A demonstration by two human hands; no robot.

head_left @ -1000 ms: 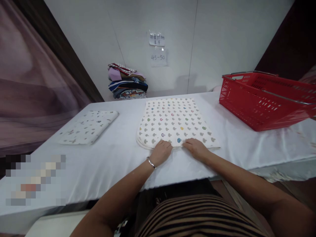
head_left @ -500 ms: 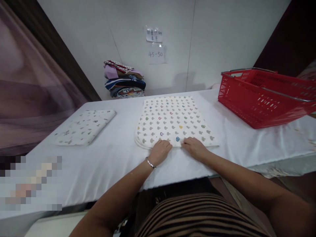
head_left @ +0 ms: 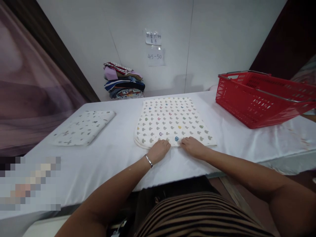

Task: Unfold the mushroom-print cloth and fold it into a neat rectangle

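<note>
One white mushroom-print folded cloth (head_left: 171, 120) flat at worktop (head_left: 111, 154) centre. Two hands: left hand (head_left: 160, 150), right hand (head_left: 192, 146), both on its near edge, fingers curled; whether pinching cloth, cannot tell. One red plastic basket (head_left: 259, 98) right; one folded patterned cloth (head_left: 85, 126) left.

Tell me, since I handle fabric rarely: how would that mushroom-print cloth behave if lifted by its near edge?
The mushroom-print cloth lies flat in thin layers, so it would probably droop, not hold shape. It looks light. With the left hand and right hand resting at its near edge, the stacked layers might slide apart.
</note>
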